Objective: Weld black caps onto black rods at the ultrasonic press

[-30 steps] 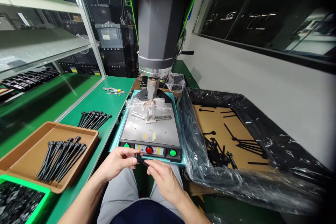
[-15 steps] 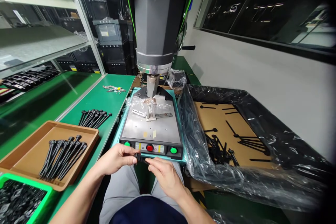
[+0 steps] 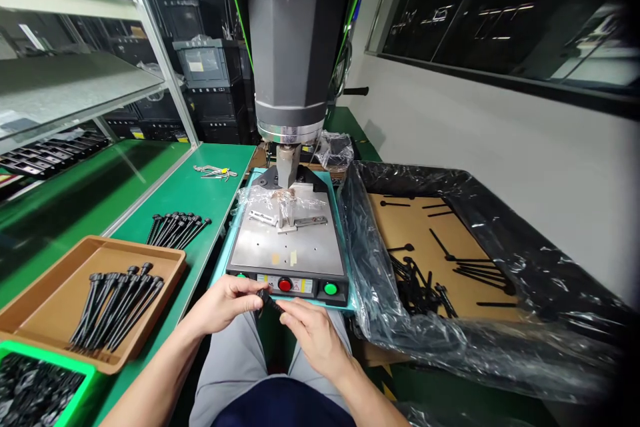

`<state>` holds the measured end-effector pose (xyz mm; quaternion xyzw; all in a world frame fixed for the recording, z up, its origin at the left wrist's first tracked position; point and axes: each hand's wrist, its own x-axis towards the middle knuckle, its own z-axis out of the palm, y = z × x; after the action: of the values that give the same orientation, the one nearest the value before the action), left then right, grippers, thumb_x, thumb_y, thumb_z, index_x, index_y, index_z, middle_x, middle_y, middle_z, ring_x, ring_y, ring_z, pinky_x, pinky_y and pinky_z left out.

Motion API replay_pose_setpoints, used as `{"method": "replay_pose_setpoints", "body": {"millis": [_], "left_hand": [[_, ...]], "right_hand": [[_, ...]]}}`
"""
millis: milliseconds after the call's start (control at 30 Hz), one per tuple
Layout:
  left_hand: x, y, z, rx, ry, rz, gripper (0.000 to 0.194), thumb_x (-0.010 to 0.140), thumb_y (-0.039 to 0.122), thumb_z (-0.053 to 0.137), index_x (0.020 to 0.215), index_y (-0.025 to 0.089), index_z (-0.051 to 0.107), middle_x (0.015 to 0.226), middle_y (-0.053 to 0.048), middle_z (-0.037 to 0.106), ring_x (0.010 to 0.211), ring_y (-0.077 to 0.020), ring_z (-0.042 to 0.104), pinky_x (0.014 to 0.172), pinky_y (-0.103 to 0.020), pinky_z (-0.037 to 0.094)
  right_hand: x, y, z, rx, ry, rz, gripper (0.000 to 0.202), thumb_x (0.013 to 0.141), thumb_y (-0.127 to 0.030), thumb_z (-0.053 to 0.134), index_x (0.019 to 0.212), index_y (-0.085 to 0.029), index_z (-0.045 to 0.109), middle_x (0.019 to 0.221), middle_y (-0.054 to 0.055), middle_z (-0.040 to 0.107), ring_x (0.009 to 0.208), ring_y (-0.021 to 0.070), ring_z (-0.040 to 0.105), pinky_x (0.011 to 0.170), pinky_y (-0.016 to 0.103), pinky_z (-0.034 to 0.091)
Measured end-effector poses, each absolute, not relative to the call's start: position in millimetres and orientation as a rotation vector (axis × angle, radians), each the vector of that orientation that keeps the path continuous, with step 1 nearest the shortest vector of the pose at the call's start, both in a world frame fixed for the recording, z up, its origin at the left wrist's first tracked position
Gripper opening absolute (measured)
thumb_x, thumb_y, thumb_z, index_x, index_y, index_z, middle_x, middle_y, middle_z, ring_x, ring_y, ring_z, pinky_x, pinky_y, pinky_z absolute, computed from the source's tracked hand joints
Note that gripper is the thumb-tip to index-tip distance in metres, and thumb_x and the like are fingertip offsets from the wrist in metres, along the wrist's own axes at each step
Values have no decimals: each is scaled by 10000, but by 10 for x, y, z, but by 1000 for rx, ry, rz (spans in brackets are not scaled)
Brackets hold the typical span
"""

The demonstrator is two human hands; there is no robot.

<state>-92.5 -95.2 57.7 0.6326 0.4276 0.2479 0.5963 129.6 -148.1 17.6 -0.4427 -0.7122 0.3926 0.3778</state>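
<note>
Between my two hands is a black rod-like part with a thicker head (image 3: 265,298), held over my lap in front of the press. My left hand (image 3: 227,305) pinches its head end between thumb and fingers. My right hand (image 3: 313,332) is closed on its other end, with the fingertips hiding much of the shaft. Just beyond my hands stands the press's metal plate (image 3: 265,247), with a red button (image 3: 285,284) and a green button (image 3: 331,289) on its front. A small fixture (image 3: 287,220), partly wrapped in clear film, sits under the press tip (image 3: 287,167).
To the left, a brown tray (image 3: 175,255) holds several black headed rods (image 3: 117,300); more rods (image 3: 177,228) lie on the green table. A green-rimmed bin (image 3: 85,387) contains small black parts. On the right, a plastic-lined box (image 3: 367,267) has scattered black rods. Pliers (image 3: 215,172) lie farther back.
The black part has tilted slightly between my fingers, its head end now higher. My hands stay in nearly the same place, and the view has shifted a little.
</note>
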Motion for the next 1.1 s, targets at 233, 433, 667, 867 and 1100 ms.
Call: {"method": "replay_pose_setpoints", "body": {"millis": [233,433,667,867,1100], "left_hand": [[-850,-902,502,1345,956,616,387,739,357,722,1076,166,717,845,-70,732,646,-162,601,652,-300,493],[-655,-785,365,1503,891,683,260,802,321,656,1031,229,737,1144,-89,690,1131,-287,574,1009,-428,409],[-383,-536,138,1294,889,859,403,778,352,680,1167,247,663,1293,-105,598,1243,-323,488,1043,-490,380],[-180,-80,53,1058,698,1038,624,723,268,748,1304,318,527,1489,-88,373,1318,-327,396,1014,-483,410],[-2,176,151,996,682,1161,636,722,276,748,1312,315,513,1525,-72,303,1345,-331,354,1046,-483,385]], "right_hand": [[1281,-1403,20,-1099,-1675,1188,212,915,-240,484,901,-225,695,751,6,603,655,139,548,616,263,416],[1141,-1285,-215,-916,-1239,1574,349,894,-443,536,1150,-206,556,771,16,601,522,90,475,451,206,346],[1233,-890,-200,-977,-810,1553,445,832,-533,598,1091,-175,552,722,5,577,449,53,381,371,168,234],[1541,-310,-115,-995,-636,1408,381,702,-425,749,963,-216,567,833,22,626,683,140,584,622,279,498],[1580,268,-194,-1222,-1081,1129,379,716,-389,668,1035,-184,649,984,84,684,951,244,618,890,383,449]]}}
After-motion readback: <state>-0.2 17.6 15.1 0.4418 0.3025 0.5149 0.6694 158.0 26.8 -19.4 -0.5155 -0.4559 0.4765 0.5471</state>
